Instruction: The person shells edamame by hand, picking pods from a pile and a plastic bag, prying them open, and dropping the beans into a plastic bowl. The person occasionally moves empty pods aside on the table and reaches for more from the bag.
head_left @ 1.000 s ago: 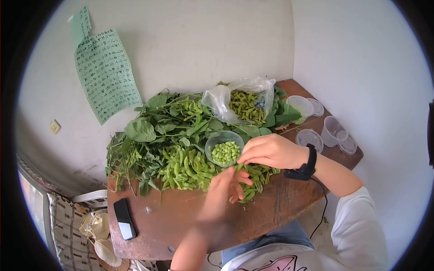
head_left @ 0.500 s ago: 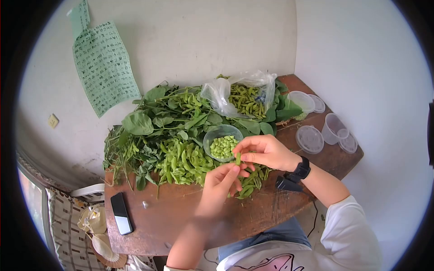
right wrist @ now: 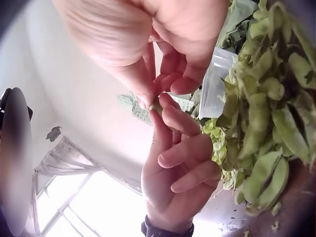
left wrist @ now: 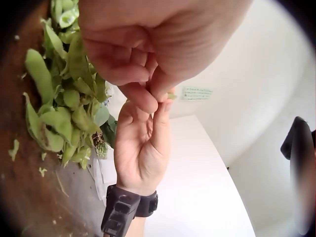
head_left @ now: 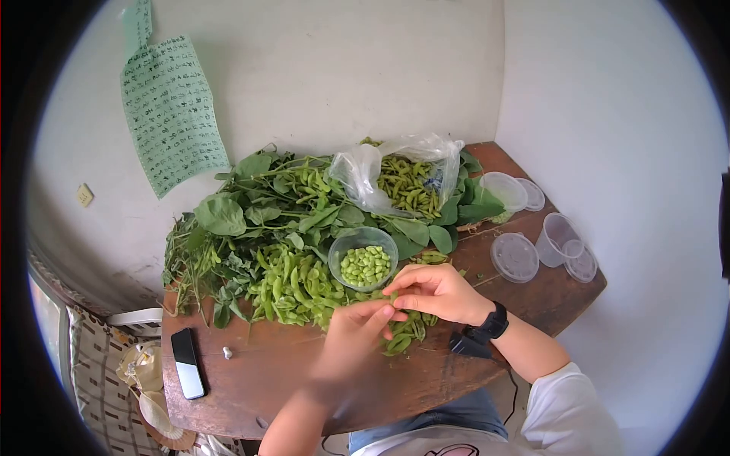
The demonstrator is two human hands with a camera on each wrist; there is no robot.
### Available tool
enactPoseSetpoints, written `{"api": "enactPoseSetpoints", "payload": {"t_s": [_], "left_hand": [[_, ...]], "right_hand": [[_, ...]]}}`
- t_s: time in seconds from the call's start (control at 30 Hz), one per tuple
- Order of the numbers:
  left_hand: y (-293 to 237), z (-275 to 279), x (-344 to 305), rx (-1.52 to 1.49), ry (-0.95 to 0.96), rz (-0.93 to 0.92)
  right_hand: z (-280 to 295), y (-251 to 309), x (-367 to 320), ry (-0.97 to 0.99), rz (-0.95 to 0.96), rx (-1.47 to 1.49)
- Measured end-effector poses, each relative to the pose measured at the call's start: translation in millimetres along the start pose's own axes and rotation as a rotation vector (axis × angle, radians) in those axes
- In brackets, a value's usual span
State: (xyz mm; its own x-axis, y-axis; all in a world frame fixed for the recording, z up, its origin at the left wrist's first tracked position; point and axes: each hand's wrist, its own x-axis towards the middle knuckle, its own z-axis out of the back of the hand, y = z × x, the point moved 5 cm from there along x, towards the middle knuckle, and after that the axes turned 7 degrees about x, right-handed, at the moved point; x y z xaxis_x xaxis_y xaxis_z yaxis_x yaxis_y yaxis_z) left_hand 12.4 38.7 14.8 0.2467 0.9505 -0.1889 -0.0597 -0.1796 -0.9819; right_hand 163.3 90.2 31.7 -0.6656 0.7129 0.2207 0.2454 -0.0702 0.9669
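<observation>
Both hands meet in front of a clear plastic bowl (head_left: 333,257) of shelled green soybeans (head_left: 365,266). Between their fingertips is a small green soybean pod (right wrist: 157,105), mostly covered by the fingers. My left hand (head_left: 354,327) pinches one end with thumb and forefinger, its other fingers loosely bent. From the other side, thumb and fingers of my right hand (head_left: 439,295) pinch the pod too. Plump whole pods (head_left: 293,283) are heaped left of the bowl. Below the hands lie split pods (right wrist: 266,177), some gaping.
Leafy soybean stalks (head_left: 266,205) cover the table's back. Behind the bowl sits a plastic bag (head_left: 357,178) of darker pods. Clear tubs (head_left: 553,235) and lids (head_left: 515,257) stand at right. A phone (head_left: 188,365) and a small white object (head_left: 227,353) lie at left.
The head view has shifted slightly. Half a second ago the pod stood visible between the fingertips; now the fingers cover most of it. The left hand's fingers were more spread a second ago.
</observation>
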Motion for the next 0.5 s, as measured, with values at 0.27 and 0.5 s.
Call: {"api": "enactPoseSetpoints", "payload": {"t_s": [0.27,0.5], "left_hand": [[8,-1,1,-0.170,0.098,-0.019],[21,4,4,-0.197,0.167,0.025]], "right_hand": [[-4,6,-5,0.030,0.003,0.094],[-8,2,-6,0.040,0.001,-0.003]]}}
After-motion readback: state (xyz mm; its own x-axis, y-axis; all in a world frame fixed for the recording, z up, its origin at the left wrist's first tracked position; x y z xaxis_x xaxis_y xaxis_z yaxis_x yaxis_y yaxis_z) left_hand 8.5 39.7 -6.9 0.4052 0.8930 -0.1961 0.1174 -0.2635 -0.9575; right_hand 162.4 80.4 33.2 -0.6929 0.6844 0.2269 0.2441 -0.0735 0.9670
